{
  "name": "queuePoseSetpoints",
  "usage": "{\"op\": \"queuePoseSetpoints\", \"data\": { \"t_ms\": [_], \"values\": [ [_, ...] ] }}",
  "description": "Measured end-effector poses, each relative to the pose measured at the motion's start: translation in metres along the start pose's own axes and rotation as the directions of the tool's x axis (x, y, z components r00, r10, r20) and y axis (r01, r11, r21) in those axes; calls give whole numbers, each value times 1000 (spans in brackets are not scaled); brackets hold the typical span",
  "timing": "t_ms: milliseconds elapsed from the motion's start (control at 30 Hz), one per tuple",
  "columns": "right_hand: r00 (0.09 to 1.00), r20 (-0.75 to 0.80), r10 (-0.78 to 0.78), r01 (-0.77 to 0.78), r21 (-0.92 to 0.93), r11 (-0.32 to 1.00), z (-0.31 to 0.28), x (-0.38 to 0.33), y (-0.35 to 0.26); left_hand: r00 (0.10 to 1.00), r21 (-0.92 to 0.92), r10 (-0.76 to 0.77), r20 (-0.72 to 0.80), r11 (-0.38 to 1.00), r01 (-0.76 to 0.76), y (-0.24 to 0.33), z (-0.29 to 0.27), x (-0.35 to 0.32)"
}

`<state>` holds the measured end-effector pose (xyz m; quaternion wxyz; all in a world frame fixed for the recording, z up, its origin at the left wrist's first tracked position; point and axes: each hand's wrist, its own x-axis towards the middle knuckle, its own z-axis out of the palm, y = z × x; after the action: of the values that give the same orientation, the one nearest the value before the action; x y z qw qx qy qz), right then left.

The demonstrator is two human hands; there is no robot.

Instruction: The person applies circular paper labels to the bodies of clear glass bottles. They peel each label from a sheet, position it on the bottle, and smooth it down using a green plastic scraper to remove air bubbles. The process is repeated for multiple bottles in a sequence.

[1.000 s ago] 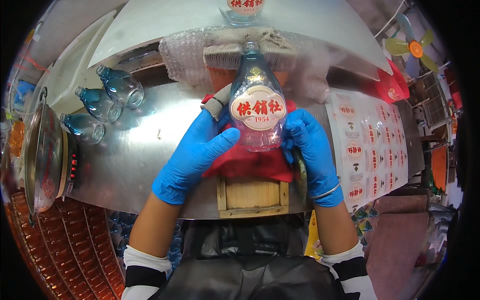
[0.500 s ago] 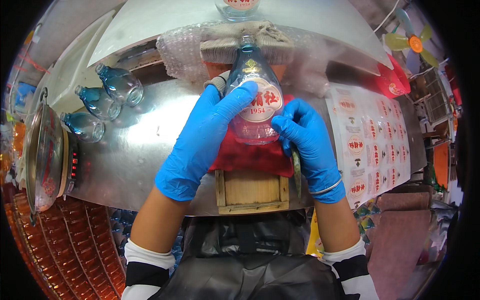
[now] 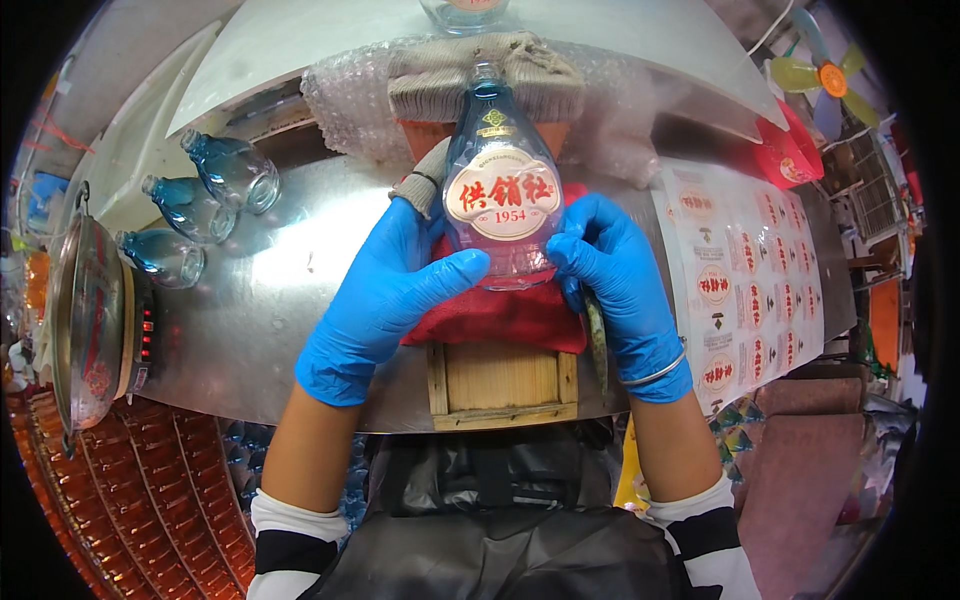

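Note:
A clear glass bottle [image 3: 504,250], blue towards its neck, lies tilted with its neck pointing away from me. It bears a white label [image 3: 503,195] with red print and a gold mark above. My left hand [image 3: 385,280], in a blue glove, grips its lower left side, thumb at the front and fingers hidden behind. A grey knitted cloth [image 3: 422,183] is by those fingertips. My right hand [image 3: 612,270], also gloved, pinches the bottle's lower right edge. A narrow greenish strip-like tool [image 3: 597,345] sticks out below that hand. Beneath the bottle lies a red cloth [image 3: 490,325] on a wooden block [image 3: 503,380].
Several blue-tinted bottles [image 3: 165,257] stand at the left, beside a round metal pan [image 3: 85,310] on a heater with red lights. A label sheet [image 3: 740,285] covers the right side. Folded grey knit cloth [image 3: 485,78] supports the neck. A fan [image 3: 831,80] is far right.
My left thumb has slid down and left off the label, uncovering its print. The bottle has shifted slightly left and turned a little. My right hand has hardly moved.

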<state>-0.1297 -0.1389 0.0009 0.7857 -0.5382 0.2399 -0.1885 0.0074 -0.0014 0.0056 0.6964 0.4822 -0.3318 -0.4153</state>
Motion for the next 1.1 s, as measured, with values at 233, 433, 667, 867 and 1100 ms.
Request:
{"op": "queuePoseSetpoints", "data": {
  "t_ms": [233,433,667,867,1100],
  "values": [
    [1000,17,4,-3,-25,1000,-1,0,-1,999,-35,-24,-27,999,24,-1,0,-1],
    [999,29,19,-19,15,1000,-4,0,0,999,-25,-35,-39,999,34,-4,2,0],
    [974,-169,150,-93,305,948,-7,-1,6,999,-19,-19,-37,1000,18,-2,1,1],
    [843,-532,-82,224,208,952,20,-29,0,998,53,-10,-69,999,13,0,6,0],
    [823,-450,-348,299,-177,938,30,-49,22,994,43,-12,-110,999,17,-2,14,2]
  ]
}}
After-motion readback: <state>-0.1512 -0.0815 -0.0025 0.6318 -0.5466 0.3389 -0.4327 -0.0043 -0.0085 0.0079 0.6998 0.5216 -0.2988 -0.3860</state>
